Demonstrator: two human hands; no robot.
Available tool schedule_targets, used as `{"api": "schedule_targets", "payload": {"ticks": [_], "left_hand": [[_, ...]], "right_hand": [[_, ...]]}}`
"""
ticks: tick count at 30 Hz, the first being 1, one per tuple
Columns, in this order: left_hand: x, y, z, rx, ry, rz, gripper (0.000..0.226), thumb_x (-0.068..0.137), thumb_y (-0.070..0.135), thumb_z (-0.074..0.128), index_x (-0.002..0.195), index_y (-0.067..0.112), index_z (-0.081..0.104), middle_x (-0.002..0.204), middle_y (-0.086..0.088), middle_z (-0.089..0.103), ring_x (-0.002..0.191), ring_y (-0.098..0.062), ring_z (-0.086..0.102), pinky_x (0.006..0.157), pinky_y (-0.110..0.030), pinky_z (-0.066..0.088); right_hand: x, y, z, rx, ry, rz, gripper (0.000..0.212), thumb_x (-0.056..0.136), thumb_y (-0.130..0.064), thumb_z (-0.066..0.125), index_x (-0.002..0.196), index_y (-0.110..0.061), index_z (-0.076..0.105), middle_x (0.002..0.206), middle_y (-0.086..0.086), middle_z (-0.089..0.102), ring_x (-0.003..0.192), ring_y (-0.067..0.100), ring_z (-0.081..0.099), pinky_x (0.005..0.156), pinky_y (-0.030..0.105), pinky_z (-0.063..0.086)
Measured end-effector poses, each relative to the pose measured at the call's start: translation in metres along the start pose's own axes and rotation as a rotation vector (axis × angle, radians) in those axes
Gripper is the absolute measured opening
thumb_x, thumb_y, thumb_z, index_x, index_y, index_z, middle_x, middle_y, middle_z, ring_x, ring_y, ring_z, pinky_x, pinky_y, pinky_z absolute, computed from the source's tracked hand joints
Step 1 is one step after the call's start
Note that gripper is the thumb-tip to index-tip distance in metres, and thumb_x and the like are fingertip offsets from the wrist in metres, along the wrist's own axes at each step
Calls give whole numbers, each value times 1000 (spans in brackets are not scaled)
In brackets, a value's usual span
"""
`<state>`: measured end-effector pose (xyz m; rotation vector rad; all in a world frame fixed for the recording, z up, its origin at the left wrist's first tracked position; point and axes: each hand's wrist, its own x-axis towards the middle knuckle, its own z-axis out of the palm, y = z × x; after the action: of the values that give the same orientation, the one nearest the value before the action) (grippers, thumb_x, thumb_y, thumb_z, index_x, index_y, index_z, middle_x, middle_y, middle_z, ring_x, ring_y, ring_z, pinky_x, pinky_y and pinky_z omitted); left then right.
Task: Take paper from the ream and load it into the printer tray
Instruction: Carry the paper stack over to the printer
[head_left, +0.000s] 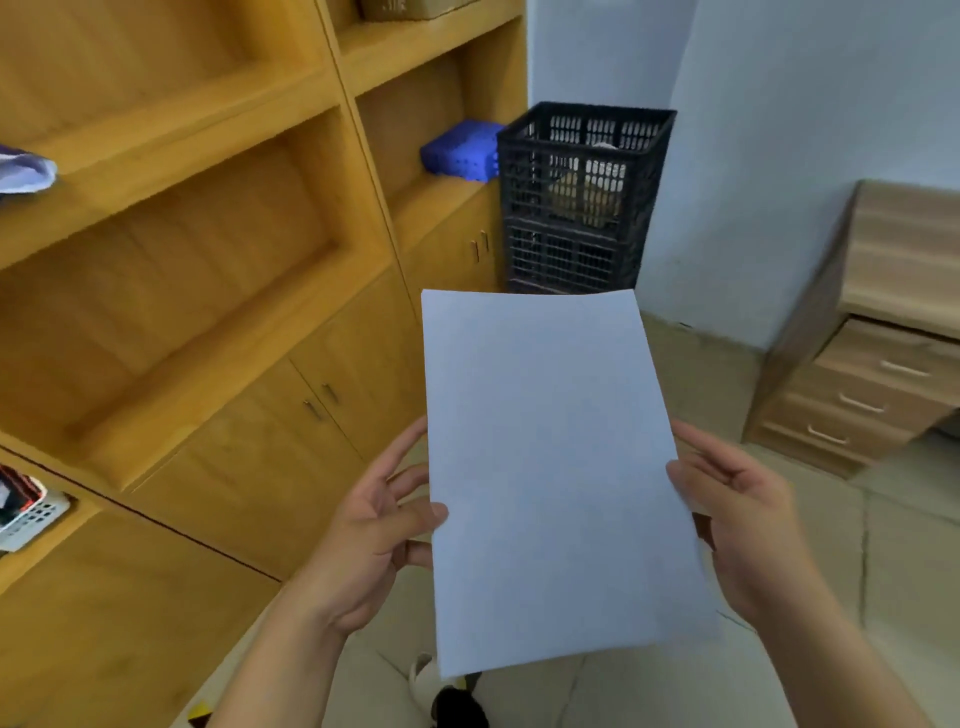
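Observation:
I hold a stack of white paper (550, 467) flat in front of me, above the floor, long side pointing away. My left hand (374, 530) grips its left edge with the thumb on top and the fingers underneath. On the right edge, my right hand (743, 525) holds the stack the same way. Neither the ream nor the printer tray is in view.
A yellow wooden shelf unit (218, 291) with cupboard doors fills the left side. Two stacked black plastic crates (582, 197) stand in the corner ahead, and a blue box (460, 150) lies on a shelf. A wooden drawer cabinet (872, 364) stands at the right on the tiled floor.

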<state>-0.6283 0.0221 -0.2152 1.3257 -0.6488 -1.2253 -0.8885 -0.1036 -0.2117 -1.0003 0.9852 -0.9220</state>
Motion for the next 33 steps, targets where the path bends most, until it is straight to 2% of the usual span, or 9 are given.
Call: {"api": "schedule_targets", "payload": {"ticks": [4,7,9,11,14,16,25,27,33], "left_hand": [[15,-6,45,44,-115,-14,74,77,0,70,133,46,55,127,-9,67,104,-34,66,87,-62,46],[29,-13,77,74,-229,-22,76,78,-5,73,133,45,55,126,-11,68,96,-30,68,72,-45,56],[40,-16,97,87,-303,-39,76,80,-6,68,135,43,53,126,-11,68,94,-29,69,65,-41,59],[53,-18,116,98,-372,-60,76,80,-7,64,138,41,50,126,-12,68,92,-27,70,62,-38,60],[78,-17,143,125,-472,-89,76,81,-8,61,139,40,49,126,-11,68,92,-27,71,62,-37,60],[99,-17,162,142,-542,-106,75,81,-8,61,137,40,50,125,-11,69,95,-30,71,63,-39,61],[203,-4,236,154,-772,-131,74,85,-8,59,140,39,48,129,-10,66,109,-42,66,74,-50,56],[228,4,250,150,-808,-145,74,85,-8,59,140,40,47,129,-9,67,111,-44,64,77,-51,54],[298,12,299,119,-960,-251,75,83,-11,56,139,39,47,129,-9,67,102,-38,69,66,-46,60]], "right_hand": [[-21,-6,-49,46,102,-17,42,91,7,50,107,-24,73,100,5,77,82,22,73,70,37,56],[-33,-8,-83,80,185,-20,41,90,5,51,108,-24,74,105,6,76,92,30,72,83,50,52],[-39,-10,-105,96,246,-20,40,90,5,52,113,-22,72,108,6,75,97,34,71,89,56,50],[-45,-11,-124,95,297,-28,40,90,4,53,116,-22,70,108,8,75,96,35,71,86,54,51],[-49,-14,-149,87,360,-41,43,88,5,55,116,-26,68,104,11,75,85,29,72,64,40,56],[-49,-16,-163,89,391,-42,46,88,6,55,117,-26,66,103,10,75,82,25,72,57,32,57],[-9,-48,-197,11,560,-92,52,88,3,57,129,-29,58,109,16,72,95,39,69,70,49,55],[5,-58,-200,-4,564,-100,55,88,4,57,132,-29,54,108,15,73,95,39,69,68,48,56],[43,-76,-212,1,719,-122,55,86,7,58,130,-27,56,104,16,74,87,33,71,62,42,57]]}}
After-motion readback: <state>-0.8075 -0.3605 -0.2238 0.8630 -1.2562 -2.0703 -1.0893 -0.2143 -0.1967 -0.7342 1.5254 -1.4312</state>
